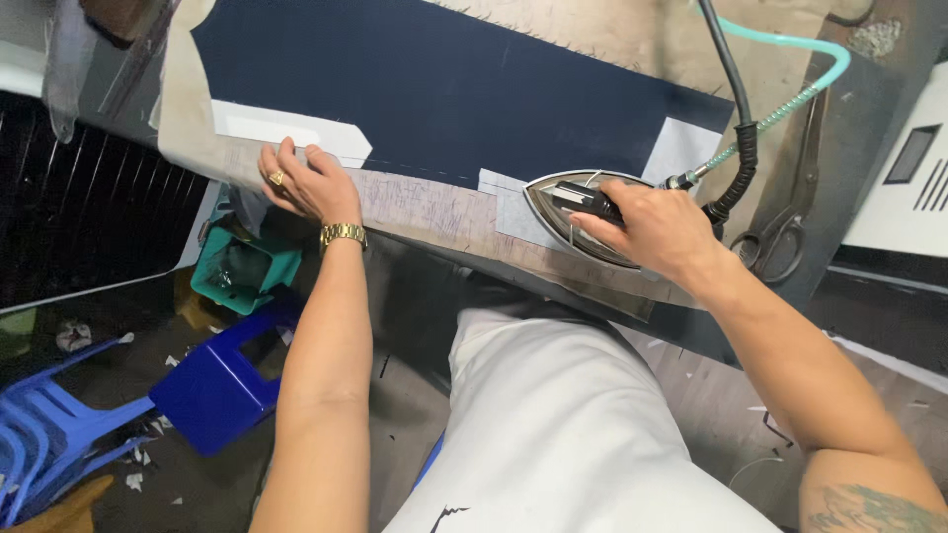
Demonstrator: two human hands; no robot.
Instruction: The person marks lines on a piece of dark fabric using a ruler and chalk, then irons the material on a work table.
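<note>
Navy cloth (444,89) spread flat on worktop (632,39): soft, light, likely to shift, best pinned near the edge. Iron (578,212) on the hem: heavy, hot, gripped by handle in right hand (657,232). Left hand (306,183) open, pressing.

Dark floor (197,474) below the work table (681,49), littered with paper scraps (133,481). Furniture on the floor — a blue plastic stool (212,380), a blue plastic chair (44,434), a teal bin (242,266). Scissors (780,232) lie at the table's right edge.
</note>
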